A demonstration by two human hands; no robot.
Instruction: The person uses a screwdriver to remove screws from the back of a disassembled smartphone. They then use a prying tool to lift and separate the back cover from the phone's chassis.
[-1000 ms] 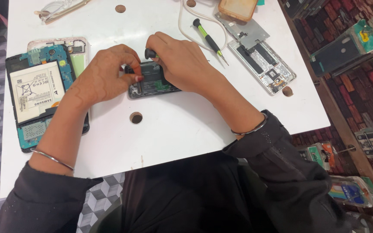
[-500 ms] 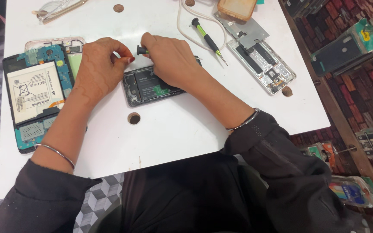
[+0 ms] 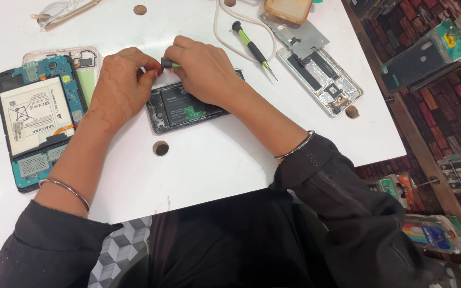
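Opened phone [image 3: 180, 109] lying back-up at table [image 3: 214, 160] centre, dark battery and green board exposed, right hand [image 3: 204, 72] resting over its top edge, fingers clamped on screwdriver [image 3: 167, 64], left hand [image 3: 121, 88] fingertips pinched at its cap, opened tablet [image 3: 36, 120] well left, second screwdriver [image 3: 252, 48] beyond.

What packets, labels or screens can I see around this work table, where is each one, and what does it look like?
Battery label: white rectangle with black print, in the opened blue tablet, table's left.
Battery label: dark rectangle in the opened phone under the right hand.
Packets: clear flat packets with a dark phone cover, on the brick-pattern floor, upper right.
Packets: small colourful ones on the floor, lower right.
No lit screen shows.
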